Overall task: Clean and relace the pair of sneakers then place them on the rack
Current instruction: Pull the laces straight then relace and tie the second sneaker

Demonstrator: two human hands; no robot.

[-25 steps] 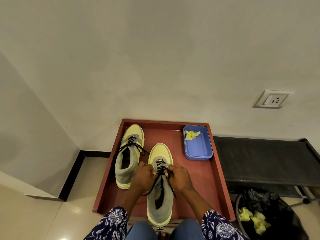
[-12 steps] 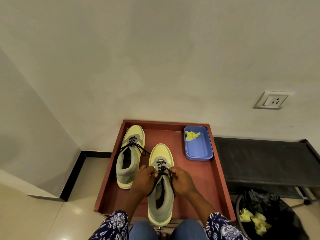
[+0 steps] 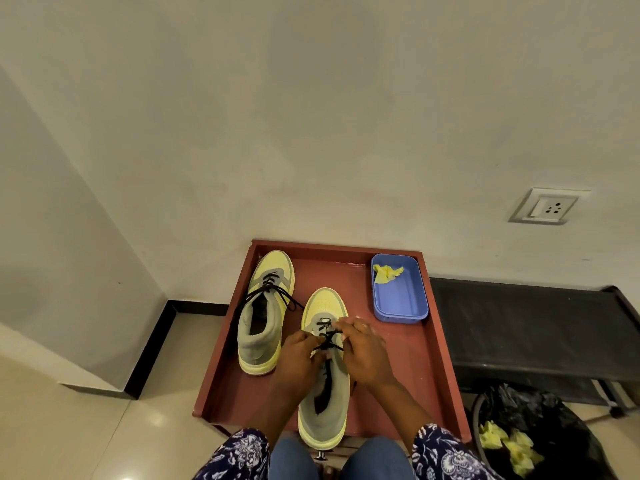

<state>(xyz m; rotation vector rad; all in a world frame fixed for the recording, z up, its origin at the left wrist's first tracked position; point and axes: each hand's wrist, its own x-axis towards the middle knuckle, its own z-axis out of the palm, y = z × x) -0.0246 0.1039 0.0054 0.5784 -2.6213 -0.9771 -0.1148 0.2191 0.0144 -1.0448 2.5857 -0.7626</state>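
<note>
We're pinching the black lace [image 3: 327,341] with left hand [image 3: 298,356] and right hand [image 3: 363,351] over the near sneaker [image 3: 323,403] sitting on the red tray [image 3: 398,375]; lace is looking floppy and thin, so we're gripping close to the eyelets

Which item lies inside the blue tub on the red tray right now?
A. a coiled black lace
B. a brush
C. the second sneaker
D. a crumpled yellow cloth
D: a crumpled yellow cloth lies at the far end of the blue tub, which sits on the red tray; both hands, left and right, are at the black lace of the near sneaker.
</note>
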